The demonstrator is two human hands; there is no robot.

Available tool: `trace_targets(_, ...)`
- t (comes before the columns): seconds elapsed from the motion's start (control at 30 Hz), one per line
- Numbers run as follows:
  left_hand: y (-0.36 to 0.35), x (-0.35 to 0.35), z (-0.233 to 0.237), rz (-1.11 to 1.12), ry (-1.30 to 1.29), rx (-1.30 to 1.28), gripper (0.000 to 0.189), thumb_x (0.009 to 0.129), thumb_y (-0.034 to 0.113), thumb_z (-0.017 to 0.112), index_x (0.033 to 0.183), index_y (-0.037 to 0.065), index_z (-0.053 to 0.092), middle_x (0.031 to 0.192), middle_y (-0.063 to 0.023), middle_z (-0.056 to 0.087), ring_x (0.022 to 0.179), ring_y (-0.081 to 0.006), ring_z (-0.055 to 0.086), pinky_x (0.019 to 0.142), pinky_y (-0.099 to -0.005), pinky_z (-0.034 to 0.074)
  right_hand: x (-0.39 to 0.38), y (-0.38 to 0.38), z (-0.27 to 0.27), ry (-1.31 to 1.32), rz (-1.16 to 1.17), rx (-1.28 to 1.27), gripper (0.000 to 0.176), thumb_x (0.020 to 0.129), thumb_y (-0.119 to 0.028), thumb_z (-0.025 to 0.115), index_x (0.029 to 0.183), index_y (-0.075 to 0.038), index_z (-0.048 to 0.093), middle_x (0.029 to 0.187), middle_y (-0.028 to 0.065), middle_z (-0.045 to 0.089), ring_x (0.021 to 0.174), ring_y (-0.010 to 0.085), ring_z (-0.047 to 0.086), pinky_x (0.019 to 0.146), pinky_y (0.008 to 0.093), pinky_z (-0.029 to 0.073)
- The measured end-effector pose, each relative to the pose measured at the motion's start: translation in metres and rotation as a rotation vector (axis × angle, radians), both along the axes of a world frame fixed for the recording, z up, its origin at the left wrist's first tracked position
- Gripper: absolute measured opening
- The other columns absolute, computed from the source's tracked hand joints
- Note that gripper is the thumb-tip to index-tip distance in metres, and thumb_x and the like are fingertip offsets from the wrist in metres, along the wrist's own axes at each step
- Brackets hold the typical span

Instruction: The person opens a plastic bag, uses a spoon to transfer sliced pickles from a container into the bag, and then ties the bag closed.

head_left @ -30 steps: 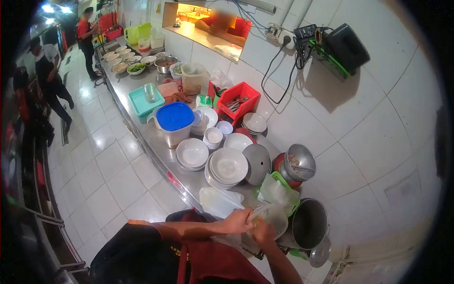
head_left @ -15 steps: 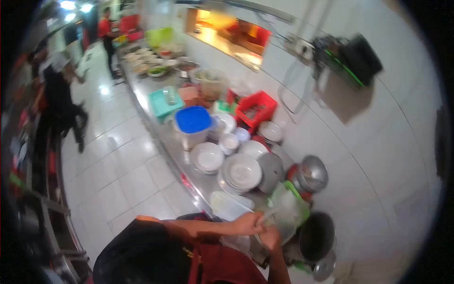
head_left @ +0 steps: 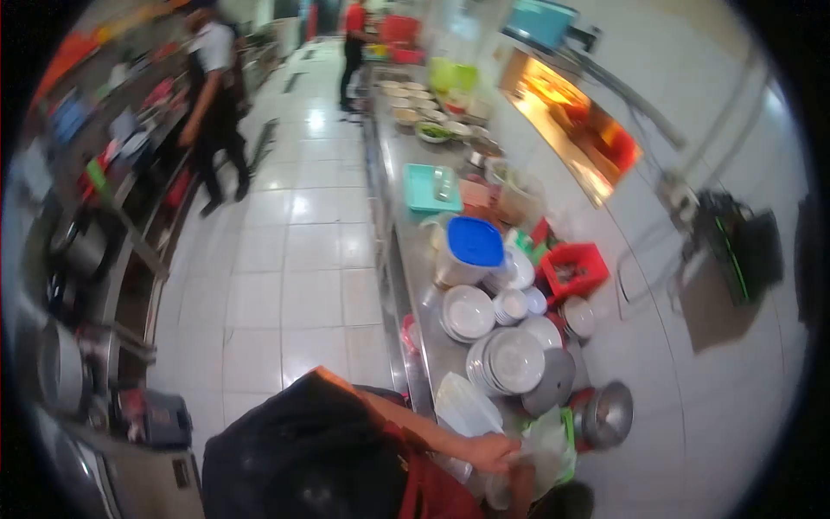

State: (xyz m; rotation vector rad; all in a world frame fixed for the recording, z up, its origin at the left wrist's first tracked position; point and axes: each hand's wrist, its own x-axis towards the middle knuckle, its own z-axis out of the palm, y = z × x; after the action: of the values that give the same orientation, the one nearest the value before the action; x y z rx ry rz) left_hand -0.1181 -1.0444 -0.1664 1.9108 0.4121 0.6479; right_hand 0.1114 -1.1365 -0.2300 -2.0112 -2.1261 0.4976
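Note:
My left hand is closed on a translucent plastic bag, low at the right of the view. Right beside it, my right hand is blurred and partly cut off by the lower edge; its fingers look closed on the same bag. The bag hangs over a green basket. A white translucent tray lies on the steel counter beside my left forearm. Stacked white plates and a grey round lid stand just beyond the hands.
A blue-lidded container, turquoise tray, red basket and several bowls line the counter. A metal bowl is at right. One person stands at the left counter, another farther back.
The view has swung left, so the counter and its dishes appear farther right and more floor shows. My hands sit lower in view, still together at the bag. The person at left has shifted stance.

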Motion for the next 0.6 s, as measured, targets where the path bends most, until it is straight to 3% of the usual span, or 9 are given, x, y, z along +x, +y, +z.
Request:
trace_targets(0.07,-0.003,0.006,-0.009,0.031,0.009,0.039,0.034,0.076,0.023,0.067,0.1,0.004,0.052,0.076,-0.0214,0.063,0.076,-0.0425,0.063,0.066,-0.0496,0.048,-0.023,-0.007,0.024,-0.13,-0.018,0.125,0.032,0.089,-0.03,0.052,0.092,-0.003,0.068,0.086,0.0225,0.064,0.078,0.0429,0.062,0.071,0.0495,0.048)
trace_targets(0.13,0.0,0.009,0.0,-0.032,0.05,0.03,0.034,0.076,0.023,0.067,0.1,0.004,0.052,0.075,-0.0211,0.063,0.076,-0.0418,0.063,0.066,-0.0492,0.049,-0.051,0.002,0.071,0.197,-0.377,-0.108,0.034,0.089,-0.029,0.055,0.08,0.003,0.065,0.078,0.0277,0.058,0.07,0.044,0.06,0.065,0.0468,0.047)
trace_targets(0.17,0.003,0.006,0.009,-0.004,0.093,-0.005,0.034,0.077,0.023,0.067,0.1,0.004,0.052,0.076,-0.0216,0.063,0.076,-0.0418,0.063,0.066,-0.0486,0.049,-0.052,0.0,0.075,0.215,-0.433,-0.106,0.034,0.089,-0.029,0.055,0.08,0.003,0.065,0.078,0.0277,0.058,0.07,0.044,0.06,0.065,0.0468,0.047)
trace_targets(0.23,-0.002,0.003,0.013,0.0,0.156,-0.025,0.034,0.077,0.023,0.067,0.1,0.003,0.052,0.078,-0.0221,0.063,0.077,-0.0419,0.064,0.066,-0.048,0.05,-0.051,-0.001,0.074,0.267,-0.452,-0.037,0.034,0.087,-0.025,0.061,0.072,0.005,0.062,0.059,0.023,0.052,0.052,0.0236,0.057,0.054,0.0408,0.042)
trace_targets(0.27,0.001,0.003,0.015,0.017,0.145,-0.018,0.034,0.077,0.022,0.067,0.1,0.002,0.052,0.078,-0.0223,0.064,0.077,-0.0416,0.064,0.066,-0.047,0.05,-0.053,-0.002,0.08,0.285,-0.477,-0.018,0.034,0.087,-0.025,0.061,0.072,0.005,0.062,0.059,0.023,0.052,0.052,0.0236,0.057,0.054,0.0408,0.042)
trace_targets(0.33,0.008,0.004,0.018,0.029,0.133,0.0,0.034,0.077,0.022,0.067,0.1,0.001,0.052,0.079,-0.0226,0.064,0.076,-0.0413,0.064,0.066,-0.0461,0.05,-0.056,-0.008,0.1,0.325,-0.538,-0.075,0.032,0.087,-0.023,0.062,0.074,0.006,0.061,0.057,0.0205,0.05,0.053,0.0142,0.051,0.054,0.0385,0.043)
trace_targets(0.47,0.011,0.007,0.02,0.032,0.139,-0.045,0.036,0.076,0.02,0.067,0.1,-0.002,0.053,0.08,-0.0235,0.064,0.077,-0.04,0.065,0.067,-0.0441,0.051,-0.054,-0.025,0.112,0.413,-0.632,-0.028,0.031,0.088,-0.021,0.059,0.074,0.007,0.059,0.055,0.0172,0.044,0.054,0.0115,0.044,0.052,0.0371,0.041)
trace_targets(0.53,0.015,0.009,0.024,0.027,0.17,-0.061,0.037,0.076,0.021,0.068,0.1,-0.002,0.053,0.08,-0.0235,0.064,0.076,-0.0395,0.065,0.067,-0.0438,0.051,-0.059,-0.032,0.125,0.408,-0.532,0.142,0.029,0.088,-0.018,0.057,0.075,0.008,0.059,0.054,0.0124,0.042,0.054,0.0106,0.04,0.051,0.0356,0.039)
trace_targets(0.6,0.013,0.008,0.029,0.059,0.164,-0.05,0.037,0.076,0.022,0.068,0.1,-0.003,0.054,0.079,-0.0232,0.064,0.076,-0.0395,0.065,0.067,-0.0433,0.051,-0.064,-0.043,0.133,0.488,-0.599,0.085,0.03,0.089,-0.018,0.057,0.074,0.008,0.058,0.054,0.0093,0.043,0.055,0.0092,0.04,0.051,0.0345,0.038)
